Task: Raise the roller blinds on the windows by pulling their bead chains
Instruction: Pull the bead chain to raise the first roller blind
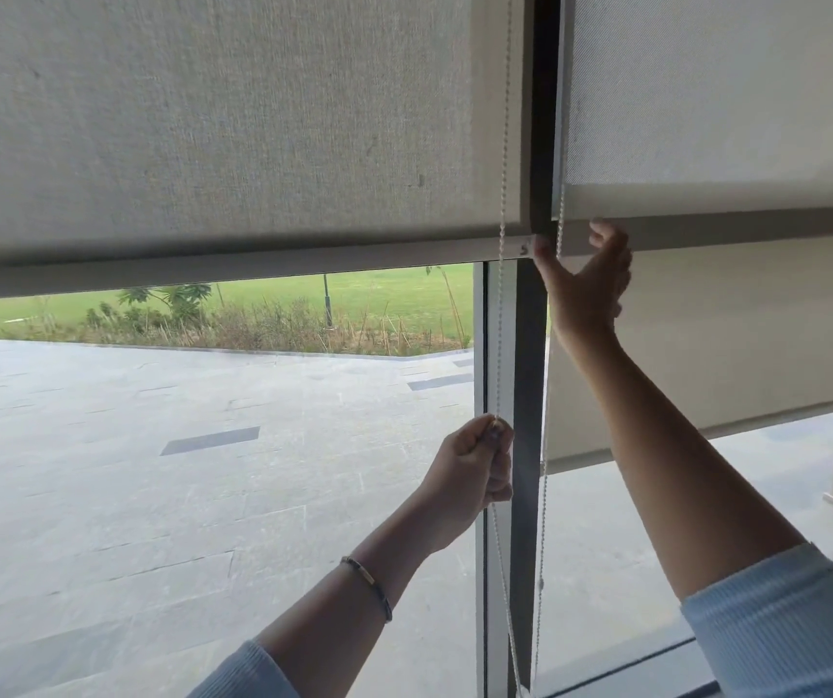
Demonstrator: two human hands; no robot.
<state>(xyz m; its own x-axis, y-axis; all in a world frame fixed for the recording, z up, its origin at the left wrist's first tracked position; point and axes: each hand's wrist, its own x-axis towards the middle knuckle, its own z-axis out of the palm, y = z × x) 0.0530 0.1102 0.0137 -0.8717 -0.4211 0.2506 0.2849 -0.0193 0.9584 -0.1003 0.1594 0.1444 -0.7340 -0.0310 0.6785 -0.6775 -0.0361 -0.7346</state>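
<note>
From the head view, both roller blinds are cut off at the top, so their rollers cannot be seen. The left blind hangs with its bottom bar partly raised, leaving a wide band of glass open below it, with paving and grass beyond. The right blind runs off the right edge; a second fabric panel hangs lower behind the right arm, and how it joins the blind is hard to make out.

The left hand is closed in a fist on the left bead chain, just beside the dark window post. The right hand reaches up, its fingers curled at the right bead chain; whether it truly grips the chain cannot be told. Both chains run out of view at the bottom edge.
</note>
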